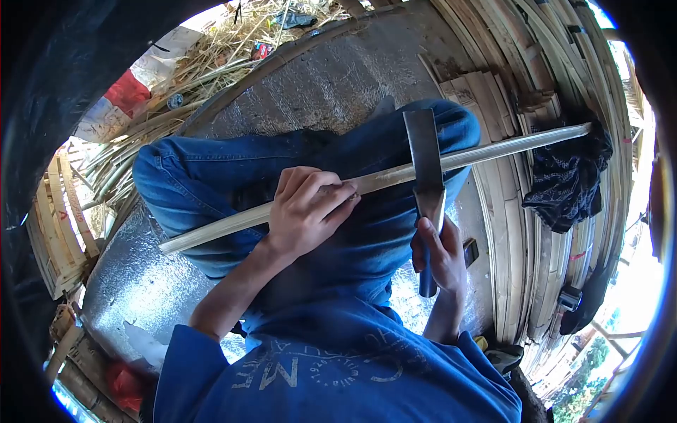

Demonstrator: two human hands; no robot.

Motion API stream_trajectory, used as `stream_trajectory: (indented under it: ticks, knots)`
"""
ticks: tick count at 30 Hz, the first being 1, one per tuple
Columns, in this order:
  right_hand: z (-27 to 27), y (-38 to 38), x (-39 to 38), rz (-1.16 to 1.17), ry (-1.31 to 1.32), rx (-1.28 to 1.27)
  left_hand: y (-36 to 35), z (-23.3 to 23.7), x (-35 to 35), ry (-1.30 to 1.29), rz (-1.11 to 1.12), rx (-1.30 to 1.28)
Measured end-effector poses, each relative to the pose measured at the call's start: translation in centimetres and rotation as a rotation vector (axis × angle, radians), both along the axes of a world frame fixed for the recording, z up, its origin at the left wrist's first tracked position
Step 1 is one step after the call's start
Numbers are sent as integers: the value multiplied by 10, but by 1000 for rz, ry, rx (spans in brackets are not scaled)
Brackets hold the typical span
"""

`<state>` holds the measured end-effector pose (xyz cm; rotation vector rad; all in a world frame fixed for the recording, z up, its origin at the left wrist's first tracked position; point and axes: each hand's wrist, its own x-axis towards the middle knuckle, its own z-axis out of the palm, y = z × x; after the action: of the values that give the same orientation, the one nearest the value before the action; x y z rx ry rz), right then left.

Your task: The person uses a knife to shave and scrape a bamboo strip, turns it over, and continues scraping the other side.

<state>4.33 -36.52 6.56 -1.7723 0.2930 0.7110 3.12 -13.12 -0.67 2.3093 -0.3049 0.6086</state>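
A long pale bamboo strip point(508, 146) lies slantwise across my lap, its left end low and its right end higher. My left hand point(308, 208) is closed around the strip near its middle. In my right hand point(443, 255) is a broad-bladed knife point(423, 144), gripped by its blue handle with the thumb up toward the blade. The wide dark blade points away from me and crosses over the strip, to the right of my left hand. My crossed legs in blue jeans point(204, 173) are beneath the strip.
Stacked bamboo slats point(522, 275) line the right side, with a dark patterned cloth point(564, 180) over them near the strip's right end. A silvery mat point(310, 88) spreads under me. Bamboo shavings point(211, 63) and a red bag point(127, 94) lie at the upper left.
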Motion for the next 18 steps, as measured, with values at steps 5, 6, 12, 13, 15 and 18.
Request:
stream_trajectory:
  ticks: [5, 6, 12, 13, 15, 18]
  knots:
    - [-1, 3, 4, -1, -27, 29, 0, 2, 4, 19, -31, -56]
    - [1, 4, 6, -24, -37, 28, 0, 2, 4, 17, -47, -64]
    - [9, -5, 8, 5, -77, 23, 1, 7, 4, 137, -65, -88]
    - [15, -6, 8, 25, -42, 40, 4, 10, 3, 136, -61, -89]
    - [25, -10, 6, 99, 27, 17, 13, 21, 0, 196, -92, -94]
    - [33, -30, 3, 290, 114, -76, 39, 29, -16, 345, -23, 114]
